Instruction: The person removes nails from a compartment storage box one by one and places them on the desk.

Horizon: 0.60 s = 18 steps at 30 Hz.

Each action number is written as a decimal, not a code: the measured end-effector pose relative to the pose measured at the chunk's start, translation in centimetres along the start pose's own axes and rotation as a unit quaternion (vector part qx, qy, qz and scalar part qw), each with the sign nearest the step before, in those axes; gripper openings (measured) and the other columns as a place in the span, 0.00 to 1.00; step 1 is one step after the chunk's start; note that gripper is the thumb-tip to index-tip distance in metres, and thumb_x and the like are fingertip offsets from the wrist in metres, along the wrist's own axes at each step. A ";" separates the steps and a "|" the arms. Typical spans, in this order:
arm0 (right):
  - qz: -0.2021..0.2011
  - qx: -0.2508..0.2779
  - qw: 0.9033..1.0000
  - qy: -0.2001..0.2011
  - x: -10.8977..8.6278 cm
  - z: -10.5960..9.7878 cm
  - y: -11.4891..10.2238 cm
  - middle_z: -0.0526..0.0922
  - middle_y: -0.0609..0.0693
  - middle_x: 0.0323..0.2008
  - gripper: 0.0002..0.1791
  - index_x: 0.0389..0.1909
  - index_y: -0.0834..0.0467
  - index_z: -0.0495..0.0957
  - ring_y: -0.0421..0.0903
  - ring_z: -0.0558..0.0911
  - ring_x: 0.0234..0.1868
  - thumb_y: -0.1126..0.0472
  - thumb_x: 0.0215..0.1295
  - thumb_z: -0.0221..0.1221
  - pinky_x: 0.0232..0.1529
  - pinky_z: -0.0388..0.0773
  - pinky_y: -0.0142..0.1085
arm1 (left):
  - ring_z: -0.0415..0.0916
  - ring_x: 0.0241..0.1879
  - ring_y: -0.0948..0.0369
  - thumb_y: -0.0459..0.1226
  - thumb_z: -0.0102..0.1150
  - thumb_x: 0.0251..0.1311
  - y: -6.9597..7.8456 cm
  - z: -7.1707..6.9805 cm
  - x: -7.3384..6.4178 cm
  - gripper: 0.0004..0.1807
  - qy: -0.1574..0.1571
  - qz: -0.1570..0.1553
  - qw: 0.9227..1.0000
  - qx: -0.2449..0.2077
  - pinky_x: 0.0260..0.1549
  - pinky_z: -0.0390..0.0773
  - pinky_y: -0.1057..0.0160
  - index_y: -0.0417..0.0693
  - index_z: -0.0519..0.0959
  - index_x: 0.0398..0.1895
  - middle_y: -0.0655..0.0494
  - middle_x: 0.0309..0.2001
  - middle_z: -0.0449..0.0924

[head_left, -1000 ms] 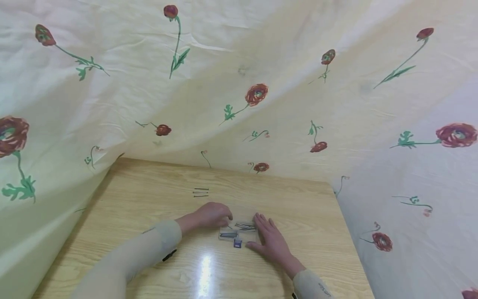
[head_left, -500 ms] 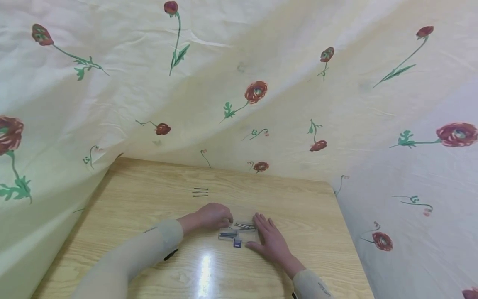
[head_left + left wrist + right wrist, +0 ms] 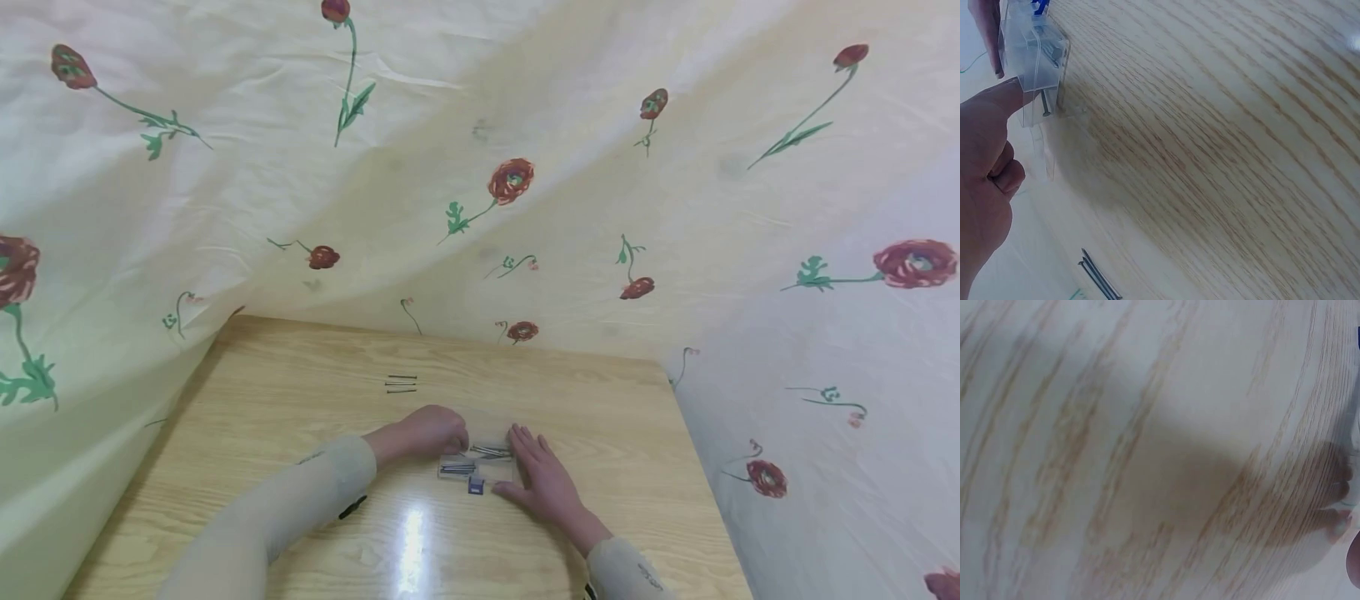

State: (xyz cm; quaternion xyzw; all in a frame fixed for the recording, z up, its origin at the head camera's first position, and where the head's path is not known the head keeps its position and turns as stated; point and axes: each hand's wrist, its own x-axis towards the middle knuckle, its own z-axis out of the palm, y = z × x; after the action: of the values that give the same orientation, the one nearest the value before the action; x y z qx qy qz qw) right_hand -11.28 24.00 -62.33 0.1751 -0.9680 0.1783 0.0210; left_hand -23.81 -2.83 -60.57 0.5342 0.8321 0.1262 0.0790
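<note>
I'd let your right hand, fingers straight and spread, brace the clear compartment box so it won't skid while your left hand, can't tell if it's pinching anything, works by the nails inside.

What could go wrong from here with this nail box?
The left hand reaches into the box, close to the nails inside, so a point might prick a finger.

The box could slide or tip if the right hand beside it lifts away.

The three loose nails might roll if the left hand brushes them.
</note>
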 end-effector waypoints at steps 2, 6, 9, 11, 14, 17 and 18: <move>-0.001 -0.002 1.000 0.004 0.1 0.0 -0.1 0.64 0.59 0.80 0.56 0.80 0.63 0.63 0.59 0.65 0.80 0.32 0.63 0.69 0.80 0.56 0.57 | 0.84 0.40 0.70 0.40 0.72 0.67 0.0 -0.1 0.0 0.06 0.002 0.003 1.000 -0.002 0.48 0.83 0.70 0.61 0.92 0.43 0.68 0.39 0.89; -0.002 -0.001 1.000 0.008 0.1 -0.1 -0.4 0.65 0.60 0.80 0.55 0.80 0.64 0.64 0.60 0.66 0.80 0.33 0.63 0.69 0.79 0.58 0.58 | 0.85 0.41 0.68 0.37 0.71 0.66 -0.1 -0.3 -0.1 0.06 0.004 0.003 1.000 -0.007 0.48 0.83 0.69 0.60 0.92 0.42 0.67 0.39 0.89; 0.002 0.002 1.000 -0.001 0.2 -0.3 -0.6 0.64 0.60 0.80 0.56 0.80 0.65 0.63 0.59 0.64 0.80 0.33 0.63 0.70 0.80 0.56 0.56 | 0.85 0.41 0.68 0.35 0.71 0.65 -0.1 -0.3 -0.1 0.07 0.003 0.002 1.000 -0.005 0.47 0.83 0.70 0.59 0.91 0.40 0.66 0.39 0.90; 0.008 0.005 1.000 -0.009 0.2 -0.4 -0.7 0.63 0.59 0.81 0.56 0.81 0.64 0.63 0.59 0.63 0.81 0.34 0.63 0.70 0.81 0.55 0.55 | 0.85 0.40 0.69 0.36 0.70 0.65 0.0 -0.4 -0.1 0.06 0.002 0.003 1.000 0.001 0.46 0.83 0.71 0.59 0.91 0.39 0.66 0.38 0.90; 0.015 0.006 1.000 -0.019 0.3 -0.5 -0.9 0.63 0.58 0.81 0.56 0.81 0.64 0.62 0.58 0.62 0.81 0.34 0.63 0.70 0.82 0.54 0.54 | 0.85 0.38 0.69 0.37 0.70 0.67 0.1 -0.5 -0.2 0.05 -0.001 0.001 1.000 0.007 0.44 0.83 0.71 0.60 0.91 0.38 0.67 0.37 0.90; 0.020 0.003 1.000 -0.024 0.3 -0.6 -1.0 0.62 0.58 0.81 0.56 0.81 0.63 0.61 0.57 0.62 0.82 0.34 0.64 0.70 0.82 0.53 0.53 | 0.84 0.36 0.70 0.39 0.70 0.68 0.3 -0.8 -0.3 0.04 -0.010 -0.008 1.000 0.003 0.43 0.83 0.72 0.60 0.90 0.36 0.68 0.36 0.89; 0.021 0.004 0.999 -0.024 0.3 -0.5 -1.0 0.62 0.58 0.81 0.56 0.81 0.63 0.62 0.57 0.62 0.82 0.34 0.64 0.70 0.82 0.53 0.53 | 0.83 0.36 0.70 0.39 0.70 0.68 0.3 -0.9 -0.3 0.04 -0.013 -0.012 1.000 0.000 0.42 0.83 0.71 0.60 0.90 0.36 0.68 0.35 0.89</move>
State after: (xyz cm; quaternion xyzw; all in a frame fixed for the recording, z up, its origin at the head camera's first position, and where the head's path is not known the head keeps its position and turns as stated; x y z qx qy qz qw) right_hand -11.19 23.22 -61.46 0.1592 -0.9711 0.1779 -0.0068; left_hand -23.63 -3.07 -59.63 0.5259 0.8373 0.1186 0.0909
